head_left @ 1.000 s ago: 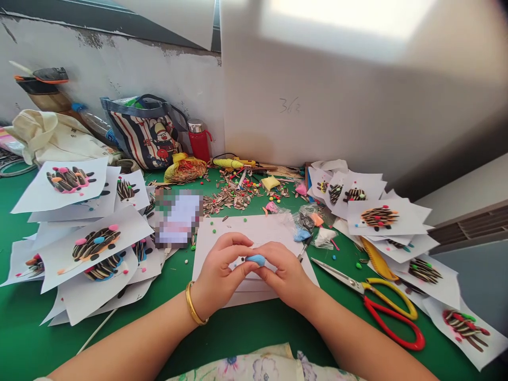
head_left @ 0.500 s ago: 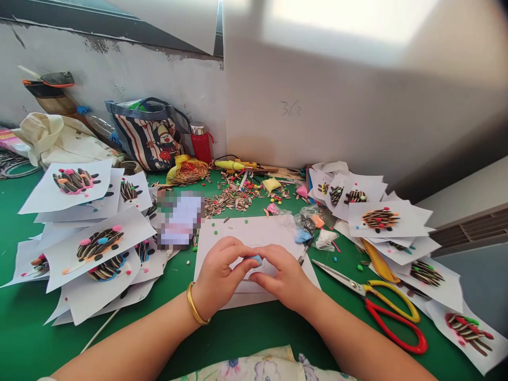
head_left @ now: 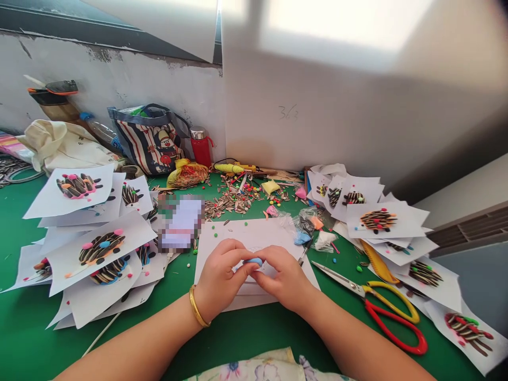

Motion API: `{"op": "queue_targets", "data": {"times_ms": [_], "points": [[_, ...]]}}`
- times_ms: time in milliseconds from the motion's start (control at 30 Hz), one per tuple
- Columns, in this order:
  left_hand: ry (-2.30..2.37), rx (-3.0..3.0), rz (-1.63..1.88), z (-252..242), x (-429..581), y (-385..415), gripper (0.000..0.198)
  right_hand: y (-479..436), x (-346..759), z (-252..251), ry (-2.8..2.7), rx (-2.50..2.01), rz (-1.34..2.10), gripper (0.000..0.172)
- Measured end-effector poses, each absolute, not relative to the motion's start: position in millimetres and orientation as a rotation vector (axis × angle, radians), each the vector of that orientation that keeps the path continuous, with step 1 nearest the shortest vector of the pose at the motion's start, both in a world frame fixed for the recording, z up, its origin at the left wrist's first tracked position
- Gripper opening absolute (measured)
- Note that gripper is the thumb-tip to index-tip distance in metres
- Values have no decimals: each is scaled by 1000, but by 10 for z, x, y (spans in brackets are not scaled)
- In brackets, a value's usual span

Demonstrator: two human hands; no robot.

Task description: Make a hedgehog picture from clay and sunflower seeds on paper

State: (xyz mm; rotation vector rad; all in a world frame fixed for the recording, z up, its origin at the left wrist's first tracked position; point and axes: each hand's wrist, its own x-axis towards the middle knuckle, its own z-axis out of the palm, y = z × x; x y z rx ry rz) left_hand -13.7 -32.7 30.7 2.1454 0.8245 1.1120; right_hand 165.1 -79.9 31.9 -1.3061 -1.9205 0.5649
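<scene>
The left hand (head_left: 220,278) and the right hand (head_left: 283,278) are meeting near the front edge of the green worktop (head_left: 257,330), and between them they are pinching a small blue clay lump (head_left: 253,261). Each grip is narrow: thumb and forefinger tips are closing on the lump from opposite ends, with the other fingers curling loosely underneath. The lump is sitting just above a stack of white paper (head_left: 254,233), which is lying squarely in front of the person. Whether the lump is touching the top sheet is hard to tell. A gold bangle (head_left: 196,308) is hanging at the left wrist.

The lump is looking soft and very light, probably modelling clay. It is likely giving way under any pressure and taking fingerprints, so a gentle fingertip pinch at its two ends seems the sensible hold. It may also be slightly tacky and cling to skin or paper.

Just right of the paper stack, red-and-yellow scissors (head_left: 381,309) are lying with the blades pointing towards the hands. Small clay bags (head_left: 309,227) are resting beyond the paper's far right corner, and loose sunflower seeds (head_left: 230,203) are scattering towards the back edge. Finished seed pictures (head_left: 99,248) are piling up along the left side, and more sheets (head_left: 379,218) are fanning out on the right. A striped bag (head_left: 148,140) and a red bottle (head_left: 201,148) are standing against the back wall.
</scene>
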Motion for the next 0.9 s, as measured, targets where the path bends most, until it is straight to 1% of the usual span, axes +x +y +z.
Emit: {"op": "queue_targets", "data": {"times_ms": [67,167,267,300,333,433,467,533,567,667,700,767,800,900], "points": [[822,2081,1109,299,-138,-319,11,-803,1656,340,-1914,-1279,630,25],[804,2053,1079,284,-142,-308,14,-809,1671,341,-1895,-1279,662,18],[798,2078,1085,265,-145,-309,33,-809,1674,317,-1884,-1352,585,12],[796,2088,1082,261,-144,-311,36,-807,1671,309,-1892,-1375,554,10],[793,2097,1072,258,-142,-313,34,-806,1667,303,-1900,-1391,529,8],[796,2100,1044,267,-132,-315,15,-803,1655,304,-1885,-1396,519,6],[805,2085,1053,274,-128,-314,11,-803,1654,312,-1865,-1387,541,6],[833,2035,1087,289,-123,-307,8,-802,1658,335,-1844,-1354,610,13],[838,2013,1100,295,-123,-303,7,-802,1662,345,-1847,-1330,647,16],[819,2008,1092,294,-129,-296,8,-797,1676,352,-1871,-1283,688,14],[808,2026,1089,288,-133,-297,12,-795,1678,344,-1876,-1291,671,15],[794,2082,1092,273,-139,-303,27,-790,1676,320,-1890,-1329,604,14],[792,2117,1083,267,-141,-308,28,-788,1672,308,-1901,-1344,565,12],[792,2190,1035,270,-139,-320,12,-792,1654,297,-1914,-1353,513,10]]}}
